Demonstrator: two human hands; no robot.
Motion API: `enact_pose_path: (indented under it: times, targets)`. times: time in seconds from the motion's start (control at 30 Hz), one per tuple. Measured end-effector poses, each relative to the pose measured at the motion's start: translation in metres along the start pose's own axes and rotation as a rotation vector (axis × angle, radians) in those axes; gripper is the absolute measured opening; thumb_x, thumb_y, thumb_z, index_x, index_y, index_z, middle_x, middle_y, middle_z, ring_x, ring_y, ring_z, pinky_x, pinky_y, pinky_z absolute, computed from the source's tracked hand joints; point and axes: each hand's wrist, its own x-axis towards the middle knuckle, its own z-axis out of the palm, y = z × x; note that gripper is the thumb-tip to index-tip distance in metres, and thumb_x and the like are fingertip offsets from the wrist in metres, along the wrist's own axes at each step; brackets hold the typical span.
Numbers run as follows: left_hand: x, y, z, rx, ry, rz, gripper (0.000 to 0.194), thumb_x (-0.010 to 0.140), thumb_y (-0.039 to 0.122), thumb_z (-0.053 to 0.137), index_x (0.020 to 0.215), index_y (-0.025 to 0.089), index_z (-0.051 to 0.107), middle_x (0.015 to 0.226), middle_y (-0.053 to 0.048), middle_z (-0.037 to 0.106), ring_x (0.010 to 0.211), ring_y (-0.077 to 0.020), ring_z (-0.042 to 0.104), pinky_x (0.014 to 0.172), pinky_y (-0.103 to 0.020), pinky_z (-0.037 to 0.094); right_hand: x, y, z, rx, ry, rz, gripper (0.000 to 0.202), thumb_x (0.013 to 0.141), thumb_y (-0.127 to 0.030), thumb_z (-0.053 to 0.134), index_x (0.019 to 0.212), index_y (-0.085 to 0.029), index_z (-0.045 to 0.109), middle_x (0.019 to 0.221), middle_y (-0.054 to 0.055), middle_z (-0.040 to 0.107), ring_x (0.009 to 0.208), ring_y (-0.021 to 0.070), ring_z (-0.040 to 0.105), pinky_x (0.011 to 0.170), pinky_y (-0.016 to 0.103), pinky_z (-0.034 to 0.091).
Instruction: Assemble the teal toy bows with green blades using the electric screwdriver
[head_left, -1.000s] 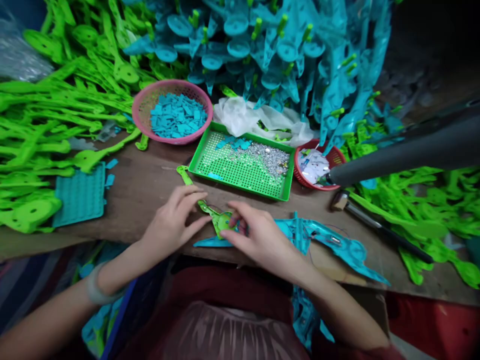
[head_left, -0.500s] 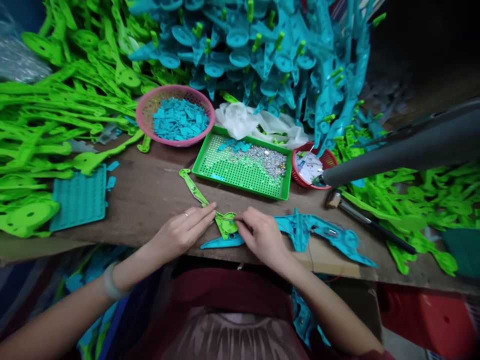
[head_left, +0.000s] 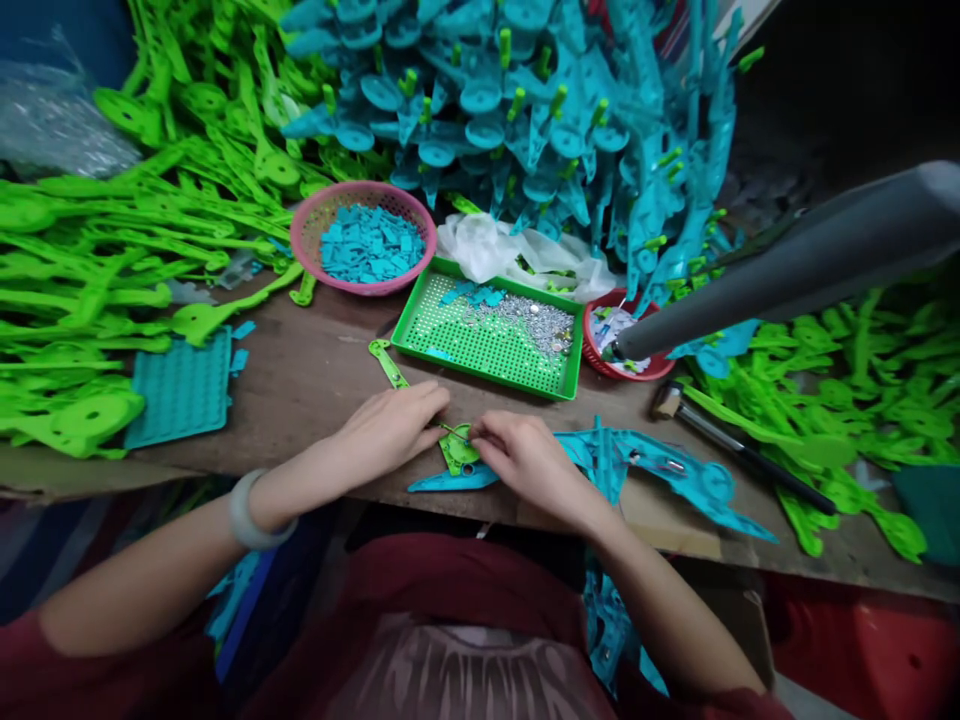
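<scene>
Brown counter [head_left: 300,375], pretty packed tbh. Lime-green plastic parts [head_left: 82,290] are heaped on the left beside a bumpy teal panel [head_left: 180,390]. Pink basket [head_left: 367,288], green tray [head_left: 442,325] and red basket [head_left: 600,358] sit in a row toward the back. There's a black-handled hammer [head_left: 739,446] over on the right, plus a long blue shell [head_left: 609,460] and slim green piece [head_left: 388,362] nearer the front.

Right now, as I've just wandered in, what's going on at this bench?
A person is working bare-handed on a green plastic part. The left hand covers its middle; the right hand is at its wide end, fingers bunched, though what they grip is too small to tell. A blue plastic part lies partly hidden behind the right hand. Beyond sits a green tray with small metal pieces.
</scene>
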Motion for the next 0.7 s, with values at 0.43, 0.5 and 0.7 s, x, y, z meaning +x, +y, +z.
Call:
enact_pose_path:
  times: [0.43,0.5,0.7]
  targets:
    - [-0.011,-0.006,0.024,0.134,0.252,0.32,0.022,0.101,0.011,0.045,0.09,0.018,0.063,0.082,-0.001,0.053,0.067,-0.0152,0.05,0.06,-0.028,0.037,-0.021,0.022,0.003,-0.409,0.158,-0.338,0.026,0.1,-0.009,0.043,0.101,-0.017,0.067,0.095,0.008,0.056,0.085,0.0194,0.048,0.068,0.029,0.037]
    - [-0.011,-0.007,0.025,0.136,0.271,0.343,0.024,0.102,0.013,0.042,0.095,0.018,0.064,0.081,-0.001,0.054,0.066,-0.0153,0.051,0.06,-0.028,0.038,-0.023,0.028,0.002,-0.446,0.181,-0.379,0.027,0.101,-0.009,0.041,0.102,-0.017,0.067,0.092,0.007,0.055,0.085,0.0199,0.047,0.068,0.03,0.038]
    - [-0.009,-0.013,0.024,0.176,0.253,0.388,0.026,0.103,0.014,0.042,0.098,0.019,0.067,0.081,-0.001,0.054,0.065,-0.0153,0.05,0.058,-0.029,0.038,-0.032,0.03,0.006,-0.564,0.19,-0.418,0.025,0.1,-0.009,0.044,0.106,-0.016,0.068,0.091,0.008,0.053,0.088,0.0213,0.045,0.064,0.03,0.035]
